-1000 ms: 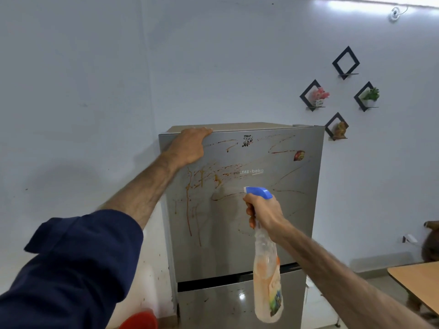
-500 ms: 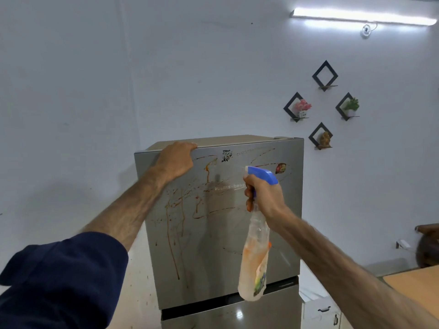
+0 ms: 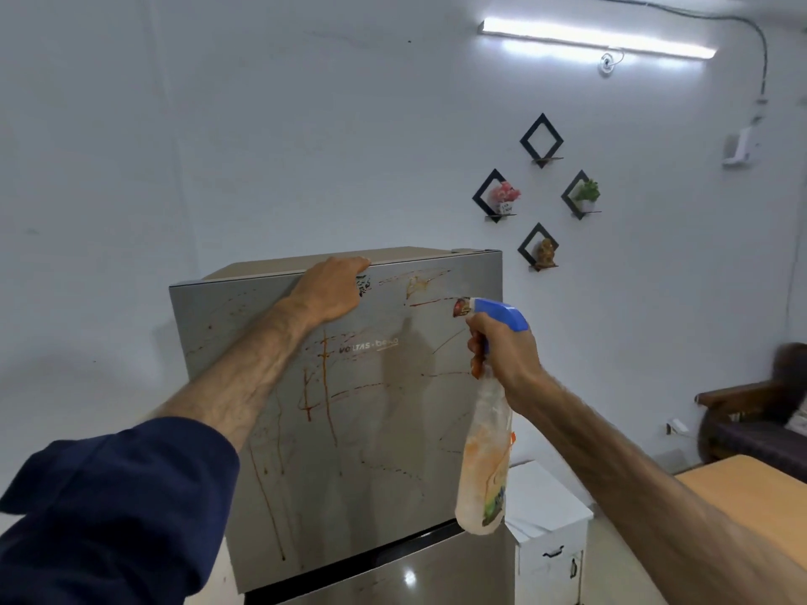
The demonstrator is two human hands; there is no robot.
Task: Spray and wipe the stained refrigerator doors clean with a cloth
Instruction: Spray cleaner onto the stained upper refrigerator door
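The refrigerator (image 3: 349, 408) stands against a pale wall, its grey upper door (image 3: 371, 451) streaked and dripped with reddish-brown stains (image 3: 325, 377) that run from near the top edge down toward the dark gap above the lower door (image 3: 393, 582). The left hand (image 3: 332, 290) lies over the top edge of the upper door, fingers curled onto the top of the fridge, so its grip is closed on that edge; a dark blue sleeve (image 3: 109, 508) is pushed up the forearm. The right hand (image 3: 502, 347) is clenched around the neck of a spray bottle (image 3: 484, 465), its grip just under the blue trigger head (image 3: 502, 314), with the nozzle pointing left at the upper right part of the door, close to the steel. The bottle hangs tilted in front of the door's right edge; its clear body holds pale orange liquid and carries a label. No cloth shows in this view. To the right of the fridge sits a small white cabinet (image 3: 550, 539), and a wooden surface (image 3: 751, 486) fills the lower right corner. Four black diamond-shaped wall shelves (image 3: 541, 141) hang above, under a lit tube light (image 3: 598, 39).
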